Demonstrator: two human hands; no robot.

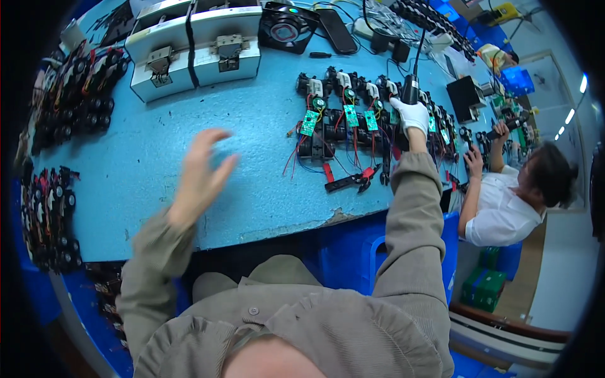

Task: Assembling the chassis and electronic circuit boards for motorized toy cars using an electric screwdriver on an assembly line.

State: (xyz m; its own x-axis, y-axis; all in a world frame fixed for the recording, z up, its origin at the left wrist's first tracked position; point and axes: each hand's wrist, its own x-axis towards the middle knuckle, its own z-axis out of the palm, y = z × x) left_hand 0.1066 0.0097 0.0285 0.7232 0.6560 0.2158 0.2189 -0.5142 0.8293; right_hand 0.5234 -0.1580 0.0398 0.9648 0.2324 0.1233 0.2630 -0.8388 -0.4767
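Note:
My left hand (203,175) is bare and slightly blurred. It hovers over the blue tabletop with thumb and fingers apart, holding nothing. In a white glove, my right hand (414,117) grips a black electric screwdriver (410,90) whose cord runs upward. Beneath and beside that hand stands a row of black toy car chassis (337,133) with wheels, loose coloured wires and green circuit boards (351,115). A black part with red ends (343,183) lies at the near side of the row. My right hand hides part of the chassis under it.
White metal boxes with latches (224,66) stand at the back, beside a small fan (288,26) and a black phone (337,31). More chassis (50,217) line the left side. A co-worker (510,195) holds a tool at right. A blue crate (350,252) sits below the table's chipped edge.

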